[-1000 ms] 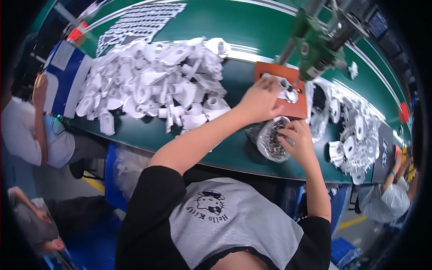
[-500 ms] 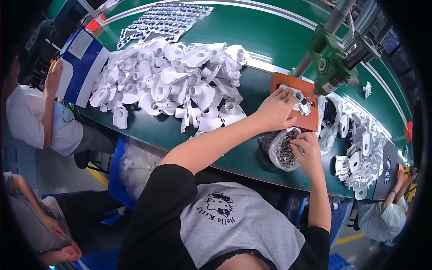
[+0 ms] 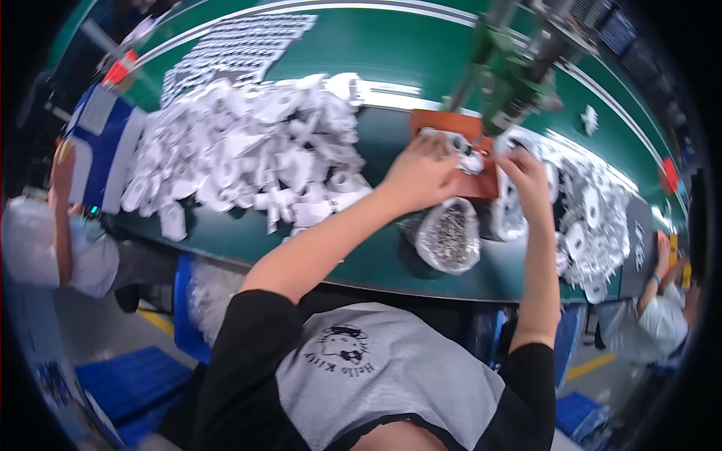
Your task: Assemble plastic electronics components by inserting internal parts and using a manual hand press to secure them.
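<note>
My left hand (image 3: 423,173) is closed over a white plastic part (image 3: 471,162), pressing it against the orange fixture block (image 3: 479,187). Above them is the head of a green bench machine (image 3: 505,101), smeared by motion. My right hand (image 3: 524,174) has come up to the block's right edge, just under the machine head. Its thumb and fingers are pinched together, and whatever is between them is too small and blurred to make out. Nearer to me, right below the block, stands an open clear plastic bag of small metal screws (image 3: 450,237).
A big heap of white plastic parts (image 3: 248,150) covers the table's left side, with a sheet of small round pieces (image 3: 237,52) behind it. More white parts (image 3: 590,225) lie at right beside another plastic bag (image 3: 509,214). A blue-and-white machine (image 3: 101,150) and co-workers flank the table.
My right hand has left the screw bag and risen to the orange block's right side. My left hand stays on the white part. The whole view has shifted and blurred.
</note>
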Motion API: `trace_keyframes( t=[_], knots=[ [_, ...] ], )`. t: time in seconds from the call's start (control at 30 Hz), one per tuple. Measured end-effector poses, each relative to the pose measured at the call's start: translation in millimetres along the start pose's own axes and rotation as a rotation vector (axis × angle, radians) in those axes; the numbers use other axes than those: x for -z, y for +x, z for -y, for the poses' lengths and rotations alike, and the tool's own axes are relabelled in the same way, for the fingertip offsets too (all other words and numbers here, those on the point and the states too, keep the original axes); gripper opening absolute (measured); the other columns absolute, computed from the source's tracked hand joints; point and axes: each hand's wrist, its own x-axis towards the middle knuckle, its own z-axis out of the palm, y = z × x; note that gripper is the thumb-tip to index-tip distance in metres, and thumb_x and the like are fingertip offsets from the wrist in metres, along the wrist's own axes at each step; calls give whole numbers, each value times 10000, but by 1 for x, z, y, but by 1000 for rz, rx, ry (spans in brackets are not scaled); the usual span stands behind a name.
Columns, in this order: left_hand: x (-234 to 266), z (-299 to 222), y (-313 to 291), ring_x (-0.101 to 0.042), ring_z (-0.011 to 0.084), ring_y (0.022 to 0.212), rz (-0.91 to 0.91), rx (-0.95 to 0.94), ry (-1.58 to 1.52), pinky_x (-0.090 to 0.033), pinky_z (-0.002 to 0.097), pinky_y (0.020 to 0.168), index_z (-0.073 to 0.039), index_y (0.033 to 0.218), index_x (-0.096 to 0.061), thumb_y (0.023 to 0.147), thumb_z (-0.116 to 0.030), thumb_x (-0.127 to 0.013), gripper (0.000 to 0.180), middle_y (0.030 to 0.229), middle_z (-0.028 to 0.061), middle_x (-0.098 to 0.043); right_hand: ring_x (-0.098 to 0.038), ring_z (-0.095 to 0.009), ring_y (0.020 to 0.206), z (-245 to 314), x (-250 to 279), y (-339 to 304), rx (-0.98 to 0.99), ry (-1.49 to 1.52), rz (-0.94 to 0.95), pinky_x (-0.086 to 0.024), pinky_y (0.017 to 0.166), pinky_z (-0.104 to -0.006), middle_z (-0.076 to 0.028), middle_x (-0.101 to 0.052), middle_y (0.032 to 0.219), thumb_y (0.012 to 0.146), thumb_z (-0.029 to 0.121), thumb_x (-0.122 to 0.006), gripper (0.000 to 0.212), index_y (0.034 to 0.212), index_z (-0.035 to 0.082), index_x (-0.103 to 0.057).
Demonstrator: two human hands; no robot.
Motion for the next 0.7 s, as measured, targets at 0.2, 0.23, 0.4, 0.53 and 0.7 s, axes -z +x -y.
trace_keyframes(
  t=[0.2, 0.23, 0.4, 0.53, 0.7],
  knots=[
    [2, 7, -1, -491, 369, 1163, 10, -45, -4, -344, 451, 1031, -31, 996, -624, 741, -277, -647, 355, 1186, 263, -542, -596, -112, 780, -1, -24, 37, -59, 154, 19, -457, 740, -242, -69, -667, 835, 821, 100, -629, 169, 894, -50, -655],
    [0, 7, 0, -493, 367, 1165, 23, -50, 32, -350, 445, 1031, -32, 983, -617, 745, -275, -649, 341, 1194, 262, -539, -613, -130, 796, 0, -26, 38, -65, 221, 62, -471, 716, -242, -76, -656, 814, 811, 80, -606, 164, 903, -43, -663],
    [-2, 3, 2, -480, 355, 1174, -12, -61, 18, -359, 447, 1021, -18, 927, -568, 752, -252, -650, 303, 1199, 235, -536, -562, -111, 740, 2, -30, 37, -138, 129, 87, -450, 717, -247, -51, -630, 783, 781, 118, -636, 182, 857, -46, -654],
    [-1, 3, 1, -487, 358, 1172, -13, -52, 25, -361, 447, 1022, -24, 932, -571, 751, -252, -651, 302, 1202, 240, -539, -547, -106, 719, 10, -32, 36, -154, 96, 109, -444, 694, -256, -43, -615, 737, 778, 117, -643, 174, 836, -47, -643],
    [-1, 3, 2, -495, 364, 1166, -13, -57, 36, -367, 445, 1020, -26, 939, -576, 752, -254, -653, 305, 1196, 242, -546, -522, -107, 728, 1, -37, 40, -167, 112, 128, -430, 657, -265, -58, -592, 781, 757, 130, -680, 179, 797, -38, -631]
  ],
)
